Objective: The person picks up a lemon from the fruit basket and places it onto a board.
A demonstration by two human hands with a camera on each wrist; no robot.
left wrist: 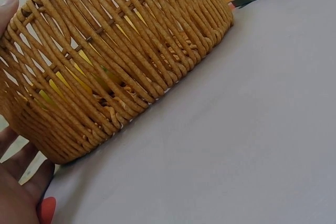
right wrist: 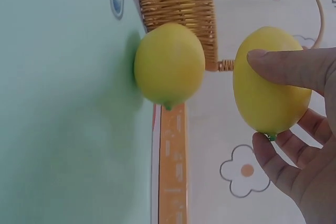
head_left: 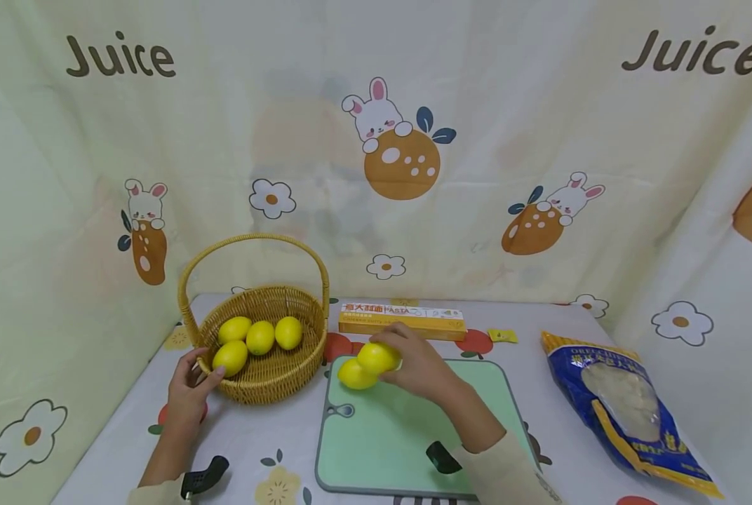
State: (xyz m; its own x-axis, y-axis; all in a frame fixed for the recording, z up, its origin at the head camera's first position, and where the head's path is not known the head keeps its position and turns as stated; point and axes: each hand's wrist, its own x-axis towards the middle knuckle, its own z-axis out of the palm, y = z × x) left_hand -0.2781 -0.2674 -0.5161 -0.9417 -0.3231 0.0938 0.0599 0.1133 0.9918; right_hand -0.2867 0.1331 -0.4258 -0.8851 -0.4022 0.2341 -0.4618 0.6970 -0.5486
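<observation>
My right hand [head_left: 421, 366] holds a yellow lemon [right wrist: 270, 85] between thumb and fingers, raised over the green cutting board [head_left: 407, 442]. A second lemon [right wrist: 169, 65] rests on the board's far left part, and the held one overlaps it in the head view. At the left, my left hand [head_left: 188, 396] grips the side of a wicker basket [head_left: 269, 384], its thumb at the rim and its fingers against the outer wall. Inside that basket lie several lemons [head_left: 260, 338], grouped toward its left and back; only slivers of yellow show through the weave in the left wrist view.
Behind the board lies a yellow and white pasta box [head_left: 401, 321], with a small yellow packet [head_left: 502, 336] to its right. A blue pasta bag [head_left: 625, 407] lies at the right. The basket's tall handle [head_left: 256, 237] arches upward, and a printed curtain [head_left: 477, 231] closes off the back.
</observation>
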